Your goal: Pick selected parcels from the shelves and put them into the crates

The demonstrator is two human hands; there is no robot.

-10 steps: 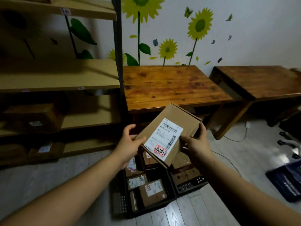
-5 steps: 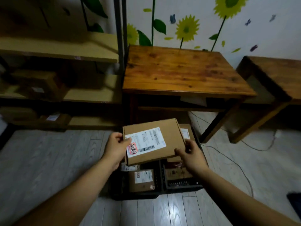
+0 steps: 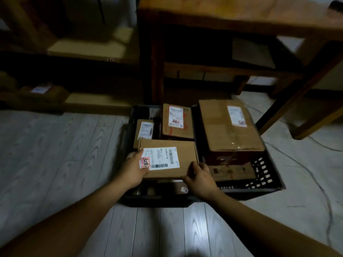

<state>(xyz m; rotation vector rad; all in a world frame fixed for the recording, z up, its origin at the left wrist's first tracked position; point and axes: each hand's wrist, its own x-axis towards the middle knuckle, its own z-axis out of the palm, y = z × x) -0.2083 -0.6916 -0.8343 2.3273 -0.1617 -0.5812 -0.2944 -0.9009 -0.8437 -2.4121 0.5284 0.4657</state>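
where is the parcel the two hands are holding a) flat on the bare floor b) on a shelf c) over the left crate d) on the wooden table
c: the left hand and right hand grip the parcel just above other boxes inside the left crate.

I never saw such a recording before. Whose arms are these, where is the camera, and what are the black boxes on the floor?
There is no machine here: a person works with bare hands. The picture comes from a camera worn on the head, looking down. The left hand and the right hand grip a labelled cardboard parcel over the left crate; whether it already rests inside, I cannot tell. The right crate holds a large box. Both crates stand on the floor before a wooden table.
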